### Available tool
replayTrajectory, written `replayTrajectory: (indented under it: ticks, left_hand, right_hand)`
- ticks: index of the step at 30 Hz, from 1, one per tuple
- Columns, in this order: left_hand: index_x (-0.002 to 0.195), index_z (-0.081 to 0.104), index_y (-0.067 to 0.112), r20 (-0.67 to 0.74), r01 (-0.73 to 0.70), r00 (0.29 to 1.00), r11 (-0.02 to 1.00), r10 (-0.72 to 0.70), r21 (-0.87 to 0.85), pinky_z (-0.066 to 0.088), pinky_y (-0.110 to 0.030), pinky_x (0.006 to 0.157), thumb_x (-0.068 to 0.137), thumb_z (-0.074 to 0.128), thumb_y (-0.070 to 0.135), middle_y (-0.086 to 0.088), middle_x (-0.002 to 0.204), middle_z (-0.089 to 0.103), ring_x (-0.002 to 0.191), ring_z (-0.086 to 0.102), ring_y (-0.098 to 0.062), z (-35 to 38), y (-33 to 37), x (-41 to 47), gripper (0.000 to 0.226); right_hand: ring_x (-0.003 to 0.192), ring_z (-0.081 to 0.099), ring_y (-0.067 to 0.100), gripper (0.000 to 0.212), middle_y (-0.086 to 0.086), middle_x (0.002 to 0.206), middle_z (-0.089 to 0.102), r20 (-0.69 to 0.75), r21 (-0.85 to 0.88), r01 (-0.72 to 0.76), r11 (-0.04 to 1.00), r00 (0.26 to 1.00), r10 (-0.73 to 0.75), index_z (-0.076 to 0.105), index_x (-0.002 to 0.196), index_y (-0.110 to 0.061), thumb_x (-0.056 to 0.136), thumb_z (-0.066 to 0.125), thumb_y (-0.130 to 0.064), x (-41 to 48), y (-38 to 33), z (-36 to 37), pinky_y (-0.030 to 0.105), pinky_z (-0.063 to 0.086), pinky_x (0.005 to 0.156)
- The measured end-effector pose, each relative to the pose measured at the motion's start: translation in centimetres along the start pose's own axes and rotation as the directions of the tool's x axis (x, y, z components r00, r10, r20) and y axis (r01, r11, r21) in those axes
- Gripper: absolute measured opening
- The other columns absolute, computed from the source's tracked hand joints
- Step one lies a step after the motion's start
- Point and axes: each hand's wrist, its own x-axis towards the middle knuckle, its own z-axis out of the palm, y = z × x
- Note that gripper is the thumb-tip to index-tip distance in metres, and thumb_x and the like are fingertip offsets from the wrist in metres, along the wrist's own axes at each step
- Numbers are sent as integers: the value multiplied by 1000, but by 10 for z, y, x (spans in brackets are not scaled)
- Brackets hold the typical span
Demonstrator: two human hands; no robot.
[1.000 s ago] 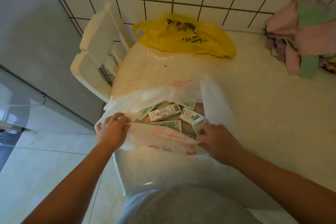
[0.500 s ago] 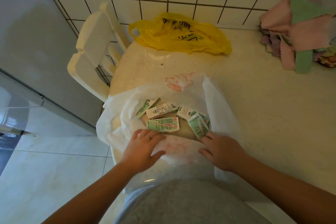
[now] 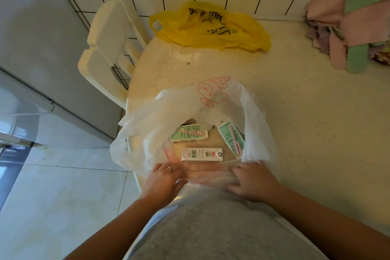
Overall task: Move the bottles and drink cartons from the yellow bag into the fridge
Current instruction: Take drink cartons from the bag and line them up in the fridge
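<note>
The yellow bag (image 3: 211,25) lies crumpled and flat at the back of the cream table (image 3: 306,122), against the tiled wall. Nearer to me a white plastic bag (image 3: 213,95) with a red cartoon print stands open. Inside it lie small drink cartons: a green one with a pink straw (image 3: 189,135), a second green one (image 3: 231,139) at the right, and a white one (image 3: 202,154) nearest me. My left hand (image 3: 162,181) and my right hand (image 3: 253,181) both hold the bunched near rim of the white bag, close to my body.
The grey fridge (image 3: 31,48) stands to the left, beyond a strip of tiled floor (image 3: 52,196). A white chair (image 3: 109,38) sits between the fridge and the table. A pile of pink and green cloths (image 3: 354,17) lies at the table's back right.
Both hands have drawn the white bag's near rim down and towards me, and the bag gapes wider. The cartons inside have shifted and lie more exposed.
</note>
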Motion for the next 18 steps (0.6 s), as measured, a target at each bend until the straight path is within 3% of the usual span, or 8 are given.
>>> replayTrajectory:
  ticks: [3,5,7,9,12,15,18]
  left_hand:
    - [95,69,27,-127,61,989,988,-79,-140,52,-32,76,95,44,44,8,97,69,87,64,-15,-15,9,12,31]
    - [99,66,22,-195,89,973,977,-126,-191,52,-34,76,97,43,41,3,100,66,89,61,-19,-24,13,27,31]
    - [105,66,20,-197,119,968,974,-157,-192,53,-39,78,97,42,39,0,105,64,90,60,-23,-33,9,48,32]
    - [115,66,23,-124,176,974,977,-190,-119,49,-42,85,93,49,34,1,118,62,100,58,-26,-39,-2,68,30]
    - [134,56,29,84,233,969,972,-233,14,39,-46,99,90,58,28,3,140,50,122,47,-28,-46,-17,89,44]
    - [140,48,31,159,212,961,972,-227,106,39,-47,103,88,61,37,3,141,44,124,45,-28,-51,-23,100,54]
    - [140,47,27,150,192,965,968,-217,163,40,-46,104,88,63,41,-1,138,45,124,44,-29,-50,-20,105,57]
  right_hand:
    - [87,60,15,56,-6,99,64,-341,125,45,991,940,0,65,104,-25,90,27,-63,6,-5,-18,33,47,80]
    - [84,59,19,35,-2,98,63,-553,118,93,989,833,-12,68,96,-19,92,42,-43,14,-3,-27,32,49,72]
    - [89,59,25,19,3,106,62,-628,76,87,993,778,-20,68,98,-16,84,62,-28,27,3,-33,35,49,71]
    - [98,58,29,34,4,116,60,-576,34,46,998,817,-18,68,107,-16,76,73,-25,40,7,-39,40,50,75]
    - [106,56,32,50,6,126,57,-501,-63,-7,998,865,-26,63,122,-19,74,70,-28,51,10,-47,43,49,80]
    - [106,56,33,66,8,139,50,-428,-127,-96,987,903,33,50,139,-20,76,70,-24,56,16,-52,44,48,81]
    - [113,51,31,72,4,147,38,-354,-147,-101,984,934,43,32,147,-22,84,64,-33,60,21,-56,43,43,89]
